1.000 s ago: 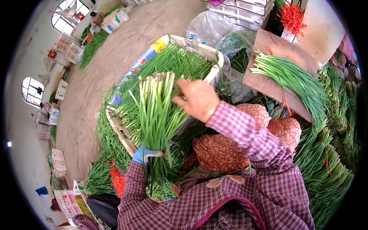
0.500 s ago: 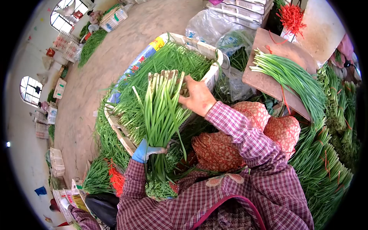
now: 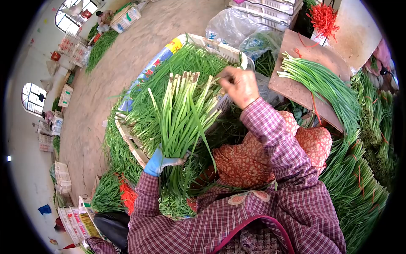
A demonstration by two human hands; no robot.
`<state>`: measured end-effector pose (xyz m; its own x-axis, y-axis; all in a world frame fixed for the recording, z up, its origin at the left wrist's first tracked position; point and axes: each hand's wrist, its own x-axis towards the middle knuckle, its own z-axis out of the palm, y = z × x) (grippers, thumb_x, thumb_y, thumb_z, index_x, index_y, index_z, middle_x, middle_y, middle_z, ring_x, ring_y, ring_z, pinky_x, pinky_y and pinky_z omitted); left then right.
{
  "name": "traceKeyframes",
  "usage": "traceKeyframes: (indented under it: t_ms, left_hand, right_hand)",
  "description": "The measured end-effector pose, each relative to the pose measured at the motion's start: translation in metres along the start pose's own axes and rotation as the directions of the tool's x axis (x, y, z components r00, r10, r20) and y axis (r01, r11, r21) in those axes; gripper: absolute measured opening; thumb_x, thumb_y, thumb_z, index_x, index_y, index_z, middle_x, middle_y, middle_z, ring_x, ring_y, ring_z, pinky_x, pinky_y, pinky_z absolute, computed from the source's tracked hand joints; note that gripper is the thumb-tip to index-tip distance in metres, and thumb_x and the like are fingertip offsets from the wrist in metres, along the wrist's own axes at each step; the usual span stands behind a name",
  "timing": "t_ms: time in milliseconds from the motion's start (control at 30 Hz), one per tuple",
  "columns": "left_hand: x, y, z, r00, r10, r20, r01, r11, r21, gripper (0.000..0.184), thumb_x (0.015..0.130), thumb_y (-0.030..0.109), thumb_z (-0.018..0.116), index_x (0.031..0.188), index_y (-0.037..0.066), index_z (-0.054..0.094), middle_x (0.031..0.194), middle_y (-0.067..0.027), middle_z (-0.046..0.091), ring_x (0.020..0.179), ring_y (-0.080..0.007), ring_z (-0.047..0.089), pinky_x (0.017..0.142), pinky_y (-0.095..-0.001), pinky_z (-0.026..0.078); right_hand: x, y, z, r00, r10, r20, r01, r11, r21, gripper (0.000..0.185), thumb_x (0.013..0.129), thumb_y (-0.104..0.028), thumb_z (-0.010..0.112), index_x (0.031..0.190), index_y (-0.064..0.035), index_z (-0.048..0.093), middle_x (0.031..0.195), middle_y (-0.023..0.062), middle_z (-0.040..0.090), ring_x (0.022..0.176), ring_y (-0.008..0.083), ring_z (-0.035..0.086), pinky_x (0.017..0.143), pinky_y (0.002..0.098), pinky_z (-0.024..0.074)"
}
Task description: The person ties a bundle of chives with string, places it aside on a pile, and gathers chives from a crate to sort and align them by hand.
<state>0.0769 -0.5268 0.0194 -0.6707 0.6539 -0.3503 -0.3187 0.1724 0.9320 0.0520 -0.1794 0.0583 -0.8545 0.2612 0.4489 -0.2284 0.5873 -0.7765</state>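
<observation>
My left hand, in a blue glove, is closed around the green lower part of a bunch of garlic chives. The pale stem ends of the bunch point up and away, some with brown soil on them. Bare and slightly blurred, my right hand is beside the right-hand stem ends with its fingers curled into a pinch. What lies between those fingertips is too small and smeared to make out. Beneath the bunch is a white plastic crate heaped with loose garlic chives.
On the right, a brown board carries a chive bundle. Red ties hang behind it. Tied bundles lie at lower right. Clear plastic bags and stacked crates stand beyond the crate.
My right hand has moved right, away from the middle of the bunch, and its fingers have curled more. The stems on the bunch's right side now fan outward. My left hand keeps its hold.
</observation>
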Motion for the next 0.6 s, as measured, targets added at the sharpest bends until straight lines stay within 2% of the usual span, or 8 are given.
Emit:
traceKeyframes:
  t_ms: [133,200,267,367,433,500,533,600]
  left_hand:
    - [-0.007,-0.004,0.004,0.997,0.02,-0.075,-0.03,0.989,-0.143,0.073,0.066,-0.006,0.081,0.128,-0.005,0.043,0.109,-0.0219,0.064,0.094,-0.0303,0.067,0.082,-0.0424,0.058]
    - [-0.014,-0.003,0.002,0.994,0.074,-0.081,-0.079,0.996,-0.051,0.059,0.067,0.005,0.084,0.118,-0.003,0.055,0.096,-0.0127,0.068,0.085,-0.023,0.065,0.081,-0.0395,0.054]
    - [-0.02,0.005,0.006,0.986,0.09,-0.137,-0.103,0.991,-0.088,0.06,0.066,0.004,0.084,0.118,-0.003,0.055,0.1,-0.0133,0.067,0.087,-0.0241,0.066,0.083,-0.041,0.054]
    - [-0.022,0.008,0.002,0.97,0.021,-0.241,-0.022,1.0,-0.003,0.061,0.065,0.002,0.083,0.119,-0.002,0.055,0.106,-0.0121,0.066,0.095,-0.0223,0.064,0.087,-0.0389,0.052]
    - [-0.019,0.025,0.016,0.965,0.071,-0.253,-0.051,0.995,0.083,0.063,0.065,0.002,0.083,0.121,-0.002,0.055,0.108,-0.0112,0.066,0.098,-0.021,0.063,0.089,-0.0368,0.051]
    - [-0.016,0.033,0.02,0.956,0.124,-0.266,-0.08,0.982,0.17,0.065,0.065,0.003,0.083,0.122,-0.001,0.054,0.11,-0.0103,0.066,0.1,-0.0197,0.062,0.091,-0.0347,0.05]
    - [-0.013,0.033,0.017,0.963,0.137,-0.233,-0.082,0.97,0.229,0.065,0.065,0.003,0.083,0.123,-0.001,0.054,0.11,-0.0094,0.065,0.101,-0.0187,0.062,0.091,-0.0331,0.049]
    - [-0.009,0.032,0.011,0.968,0.152,-0.198,-0.091,0.953,0.29,0.066,0.065,0.003,0.083,0.124,0.0,0.053,0.111,-0.0084,0.065,0.101,-0.0177,0.061,0.091,-0.0314,0.048]
  right_hand:
    - [0.019,0.028,-0.054,0.968,0.047,-0.247,-0.085,0.985,-0.147,0.005,0.083,-0.01,0.066,0.086,-0.0096,0.069,0.078,0.0095,0.071,0.066,0.0178,0.068,0.066,0.0336,0.0568]
    - [0.024,0.054,-0.084,0.935,0.038,-0.352,-0.132,0.96,-0.247,0.006,0.083,-0.013,0.067,0.088,-0.0101,0.069,0.078,0.0091,0.071,0.065,0.0174,0.067,0.064,0.0328,0.0562]
    - [0.019,0.053,-0.1,0.952,-0.006,-0.307,-0.121,0.911,-0.394,0.006,0.084,-0.014,0.067,0.089,-0.0117,0.069,0.079,0.008,0.071,0.064,0.0173,0.067,0.061,0.0338,0.0556]
    - [-0.004,0.023,-0.081,0.999,0.04,0.003,-0.025,0.69,-0.724,0.022,0.083,-0.035,0.07,0.093,-0.0156,0.069,0.083,0.0051,0.07,0.066,0.0167,0.067,0.058,0.0344,0.0552]
    - [-0.02,-0.005,-0.05,0.986,-0.164,0.027,0.158,0.878,-0.452,0.033,0.082,-0.044,0.068,0.094,-0.0135,0.067,0.081,0.0052,0.07,0.065,0.0174,0.067,0.056,0.0333,0.0549]
    - [-0.031,-0.038,-0.022,0.974,-0.178,0.139,0.191,0.977,-0.09,0.039,0.083,-0.045,0.067,0.095,-0.0082,0.063,0.07,0.0035,0.07,0.059,0.0194,0.066,0.057,0.0334,0.0547]
    - [-0.035,-0.05,-0.012,0.964,-0.111,0.24,0.137,0.986,-0.091,0.038,0.082,-0.041,0.068,0.097,-0.0072,0.061,0.068,0.0041,0.069,0.061,0.0211,0.067,0.058,0.0349,0.0546]
    - [-0.038,-0.053,0.01,0.968,-0.151,0.2,0.155,0.988,-0.008,0.03,0.081,-0.033,0.07,0.093,-0.0064,0.063,0.068,0.0068,0.068,0.063,0.0235,0.066,0.06,0.0367,0.0548]
